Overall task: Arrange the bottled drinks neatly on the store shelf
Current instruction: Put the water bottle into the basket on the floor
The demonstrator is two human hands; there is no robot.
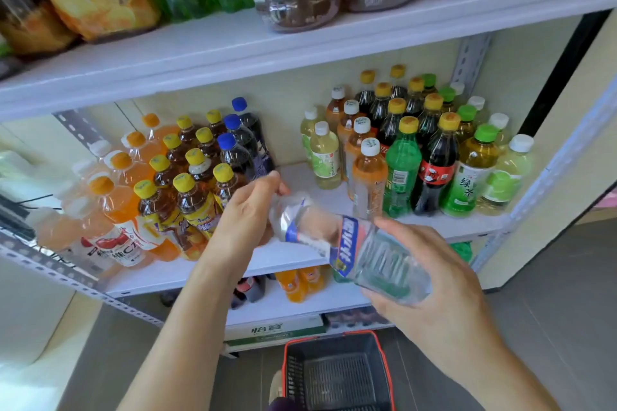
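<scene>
A clear water bottle (337,237) with a blue and white label lies tilted in front of the middle shelf (300,257), held by both hands. My left hand (243,220) grips its neck end and my right hand (430,277) holds its base. On the shelf's left stand orange drinks (130,173), yellow-capped tea bottles (190,197) and blue-capped dark bottles (237,150). At the right stand pale green, amber, cola (437,167) and green bottles (400,170). A bare gap lies between the two groups, behind the bottle.
The upper shelf (233,53) carries large bottles overhead. A lower shelf holds several orange and dark bottles (293,284). On the floor below stands a red-rimmed shopping basket (337,374), beside a carton (273,330). A metal upright (470,57) stands at the back right.
</scene>
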